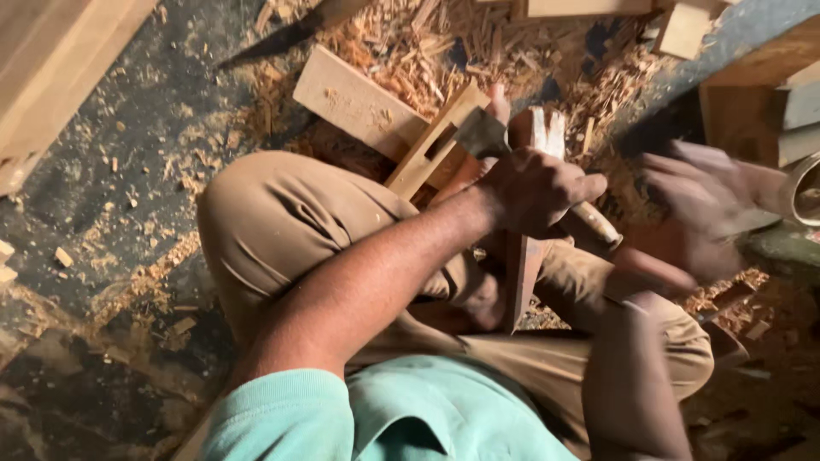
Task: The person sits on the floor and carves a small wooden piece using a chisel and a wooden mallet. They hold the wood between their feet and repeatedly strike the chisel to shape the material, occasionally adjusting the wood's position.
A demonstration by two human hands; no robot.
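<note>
The left hand (pixel 534 189) is clenched around the wooden handle of a chisel (pixel 589 218), whose pale handle end sticks out to the right of the fist while a flat grey metal blade (pixel 481 134) shows just above the knuckles. That blade lies against a slotted wooden frame piece (pixel 431 141), a light strip with a rectangular cut-out, which leans across the person's knee. A reddish-brown wooden block (pixel 523 273) stands upright just under the fist, between the legs in tan trousers (pixel 282 222). The right hand (pixel 696 209) is beside the chisel handle and badly blurred; whether its fingers are apart or closed on anything cannot be told. Behind the frame piece a flat light board (pixel 354 102) lies on the floor (pixel 128 213), which is dark and strewn with wood shavings (pixel 410 43) and chips. At the top left, pale planks (pixel 51 51) cross the corner.
</note>
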